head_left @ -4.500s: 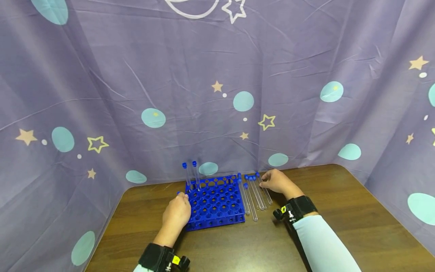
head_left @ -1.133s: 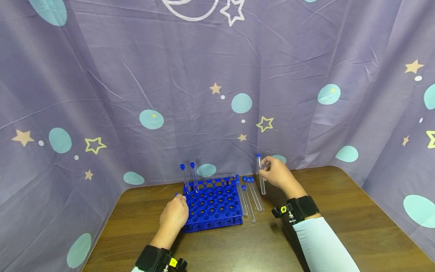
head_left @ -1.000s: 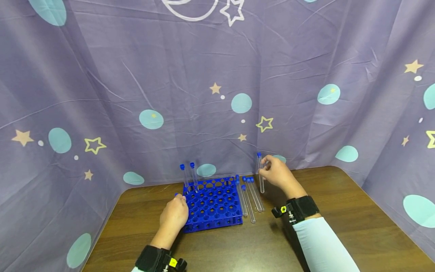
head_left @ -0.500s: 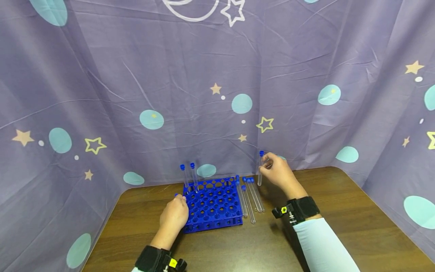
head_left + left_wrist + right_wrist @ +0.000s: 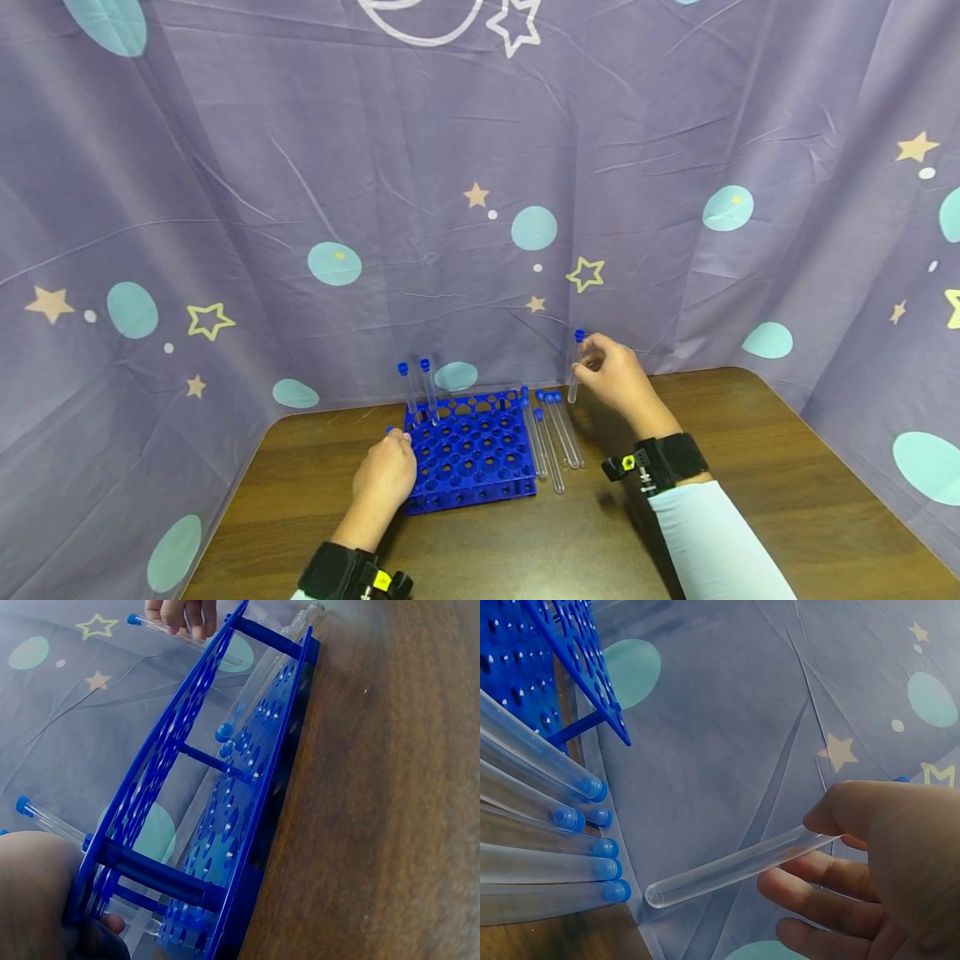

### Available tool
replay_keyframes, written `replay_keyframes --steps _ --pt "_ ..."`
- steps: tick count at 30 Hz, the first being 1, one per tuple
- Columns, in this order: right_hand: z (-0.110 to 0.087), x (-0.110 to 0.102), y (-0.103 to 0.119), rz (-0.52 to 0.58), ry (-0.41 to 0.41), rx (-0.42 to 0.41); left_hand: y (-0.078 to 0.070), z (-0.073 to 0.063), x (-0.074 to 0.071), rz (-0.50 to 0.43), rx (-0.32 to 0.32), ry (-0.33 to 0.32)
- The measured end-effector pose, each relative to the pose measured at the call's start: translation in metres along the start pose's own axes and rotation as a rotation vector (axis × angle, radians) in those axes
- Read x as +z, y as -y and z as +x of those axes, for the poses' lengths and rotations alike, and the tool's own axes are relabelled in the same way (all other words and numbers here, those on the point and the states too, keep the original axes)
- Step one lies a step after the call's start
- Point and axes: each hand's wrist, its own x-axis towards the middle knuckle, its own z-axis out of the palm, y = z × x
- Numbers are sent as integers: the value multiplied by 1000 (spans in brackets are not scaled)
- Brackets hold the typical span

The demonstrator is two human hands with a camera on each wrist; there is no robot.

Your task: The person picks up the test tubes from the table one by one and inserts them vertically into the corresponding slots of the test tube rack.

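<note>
Left hand [image 5: 385,468] masks the rack's [image 5: 474,452] nine-o'clock side!
Right-wrist view: lying tubes [image 5: 540,864] cropped at nine, rack at ten; held tube's [image 5: 720,871] upper part mostly behind right hand [image 5: 900,859].

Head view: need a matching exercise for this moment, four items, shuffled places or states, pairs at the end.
Column 1
1. Left hand
2. Right hand
3. Rack
4. Loose tubes

Column 2
A. Blue, with rows of round holes
B. Lying on the table beside the right end of the thing with holes
C. Grips the left end of the thing with holes
D. Holds a blue-capped tube

Pairs: 1-C, 2-D, 3-A, 4-B
</note>
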Motion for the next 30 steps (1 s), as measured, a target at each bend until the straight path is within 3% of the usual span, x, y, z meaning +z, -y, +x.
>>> replay_keyframes --steps 19,30 --pt "-3 -4 15 2 13 -6 2 -2 2 9 -3 -31" --pt "1 4 31 39 15 -34 0 -4 1 4 -8 -34"
